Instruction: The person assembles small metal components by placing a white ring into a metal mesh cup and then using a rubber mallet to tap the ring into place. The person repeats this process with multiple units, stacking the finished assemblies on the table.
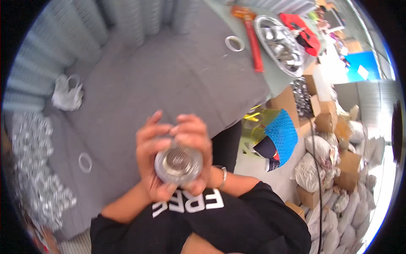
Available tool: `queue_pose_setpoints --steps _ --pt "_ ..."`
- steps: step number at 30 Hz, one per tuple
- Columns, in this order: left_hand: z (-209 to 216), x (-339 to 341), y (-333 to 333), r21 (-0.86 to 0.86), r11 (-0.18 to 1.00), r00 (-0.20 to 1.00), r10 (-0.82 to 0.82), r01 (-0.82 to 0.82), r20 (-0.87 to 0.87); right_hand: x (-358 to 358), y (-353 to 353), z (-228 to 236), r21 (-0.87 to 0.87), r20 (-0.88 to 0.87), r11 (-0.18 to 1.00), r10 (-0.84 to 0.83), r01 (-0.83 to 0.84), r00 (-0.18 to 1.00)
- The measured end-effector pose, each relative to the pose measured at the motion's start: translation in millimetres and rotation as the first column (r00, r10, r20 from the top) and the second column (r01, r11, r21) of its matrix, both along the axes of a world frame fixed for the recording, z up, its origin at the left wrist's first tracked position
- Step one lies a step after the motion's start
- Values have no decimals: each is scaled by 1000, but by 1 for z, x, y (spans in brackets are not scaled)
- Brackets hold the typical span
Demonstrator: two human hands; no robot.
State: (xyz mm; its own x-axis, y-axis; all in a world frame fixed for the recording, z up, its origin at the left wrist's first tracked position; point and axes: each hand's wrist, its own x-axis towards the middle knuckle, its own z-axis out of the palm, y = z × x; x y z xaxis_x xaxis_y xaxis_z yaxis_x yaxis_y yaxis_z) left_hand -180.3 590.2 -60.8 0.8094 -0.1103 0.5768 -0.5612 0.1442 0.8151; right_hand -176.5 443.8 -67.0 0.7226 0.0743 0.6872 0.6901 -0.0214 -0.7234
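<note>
Close to my chest, a round, clear, glass-like piece (179,165) with a ribbed, metallic-looking round centre is held between both palms. Its exact kind I cannot make out. My left hand (150,154) wraps its left side, thumb low and fingers arched over the far edge. From the right, my right hand (198,142) closes round it the same way, and its fingers nearly meet the left ones. A bracelet (224,175) circles my right wrist. The underside of the piece is hidden by the hands. Below it spreads the grey cloth (127,101) covering the table.
Clear glass-like pieces (36,169) crowd the left edge; grey stacks (76,34) line the far left. Tape rings (234,43), a plastic bag (67,93) and a red-handled hammer (253,42) lie around. Beyond is a tray (262,31) of metal parts. Boxes and sacks (349,169) fill the right.
</note>
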Motion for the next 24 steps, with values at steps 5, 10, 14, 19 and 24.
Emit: queue_pose_setpoints --steps 5,10,14,19,24 --pt "0 3 3 4 1000 1000 -18 18 -5 1 -5 6 -52 -45 998 27 -29 999" --pt "19 -14 27 -66 993 972 83 -100 -219 29 -25 -4 -116 -66 993 21 -29 998" --pt "4 -29 110 279 825 773 561 -492 -295 142 -104 -2 -570 -149 641 -696 514 702" --pt "-19 -42 236 706 114 224 972 -699 66 234 -168 -38 -851 19 246 -869 465 495" --pt "-27 -27 308 789 -262 42 939 -556 341 248 -160 -48 -834 -206 454 -783 314 586"
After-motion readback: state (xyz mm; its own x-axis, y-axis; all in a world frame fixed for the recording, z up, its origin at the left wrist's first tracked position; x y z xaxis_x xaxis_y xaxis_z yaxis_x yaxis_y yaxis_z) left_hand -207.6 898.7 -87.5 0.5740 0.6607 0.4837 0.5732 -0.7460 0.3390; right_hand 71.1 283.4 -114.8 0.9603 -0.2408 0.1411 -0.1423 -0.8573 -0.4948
